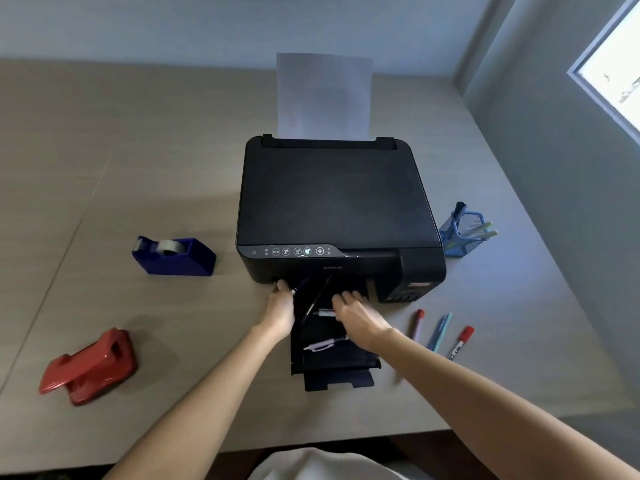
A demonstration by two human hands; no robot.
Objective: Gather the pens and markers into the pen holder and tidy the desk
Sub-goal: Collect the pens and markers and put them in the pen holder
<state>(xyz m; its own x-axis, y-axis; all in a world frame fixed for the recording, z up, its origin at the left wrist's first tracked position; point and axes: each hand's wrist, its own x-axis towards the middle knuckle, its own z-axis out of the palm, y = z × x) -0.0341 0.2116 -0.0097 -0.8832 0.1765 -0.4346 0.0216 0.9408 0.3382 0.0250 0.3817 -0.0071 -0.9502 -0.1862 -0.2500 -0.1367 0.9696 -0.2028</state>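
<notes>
Several pens lie on the black output tray (pixel 360 363) of the printer (pixel 332 202): a dark pen (pixel 300 285), a thin black pen (pixel 317 299), and two white pens (pixel 325 312) (pixel 325 342). My left hand (pixel 282 308) is at the tray's left edge, fingers curled at the lower end of the dark pen. My right hand (pixel 355 315) hovers over the tray with fingers apart, just right of the upper white pen. On the desk to the right lie a red-capped pen (pixel 418 323), two blue pens (pixel 440 332) and a red marker (pixel 460 341). The blue mesh pen holder (pixel 464 239) stands right of the printer with green pens in it.
A blue tape dispenser (pixel 173 256) sits left of the printer. A red hole punch (pixel 90 365) lies at the near left. A paper sheet (pixel 323 95) stands in the printer's rear feed. The wall and a window (pixel 616 74) close off the right side.
</notes>
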